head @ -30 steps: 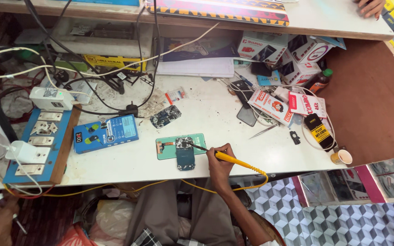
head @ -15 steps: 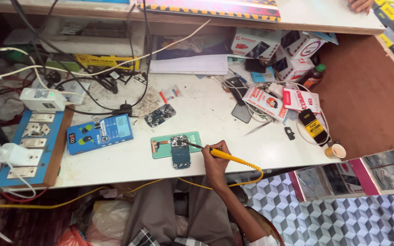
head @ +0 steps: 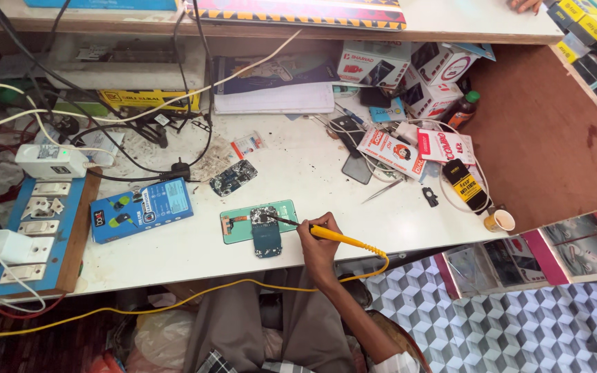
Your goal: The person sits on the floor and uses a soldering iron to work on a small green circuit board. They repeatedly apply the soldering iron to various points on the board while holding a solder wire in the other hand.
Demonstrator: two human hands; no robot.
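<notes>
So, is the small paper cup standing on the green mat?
No, the small paper cup stands on the white table near its right edge, far from the green mat.

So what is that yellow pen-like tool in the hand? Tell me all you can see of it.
The soldering iron has a slim yellow handle and a thin dark metal tip. The right hand grips it like a pen, lying nearly flat, tip pointing left onto the small circuit board on the green mat. A yellow cable runs from its rear end, looping over the white table edge.
</notes>
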